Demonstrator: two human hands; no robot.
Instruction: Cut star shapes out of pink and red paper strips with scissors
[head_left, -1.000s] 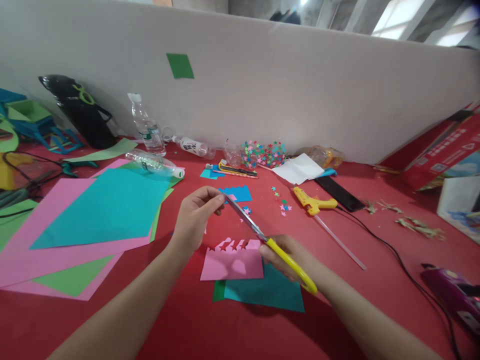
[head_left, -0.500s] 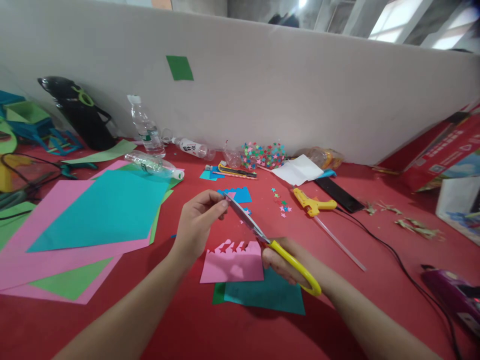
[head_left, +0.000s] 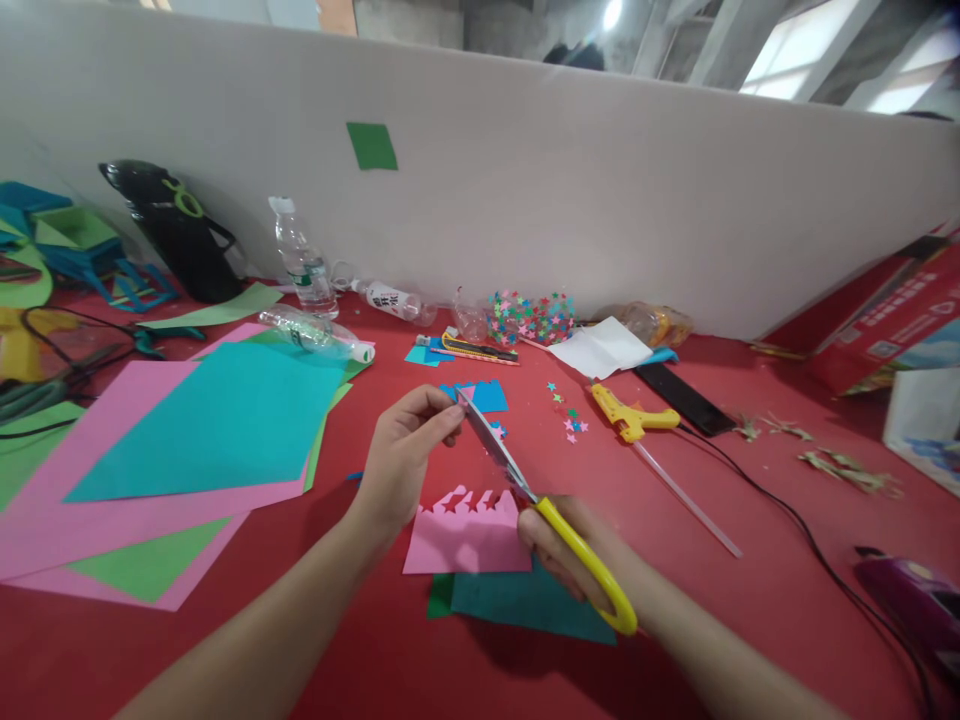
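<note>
While the right hand [head_left: 598, 532] grips the yellow-handled metal scissors [head_left: 561, 523], the left hand's [head_left: 403, 445] fingers pinch closed, contents unclear; tiny, slow snips probably work best.

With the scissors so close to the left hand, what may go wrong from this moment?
The yellow-handled scissors in the right hand have their tips right at the fingertips of the left hand, so a small slip might nick a finger. The glue gun lies with its nozzle close to the white paper; if hot, which I cannot tell, it might mark it. A brushing hand could scatter the loose paper stars.
</note>
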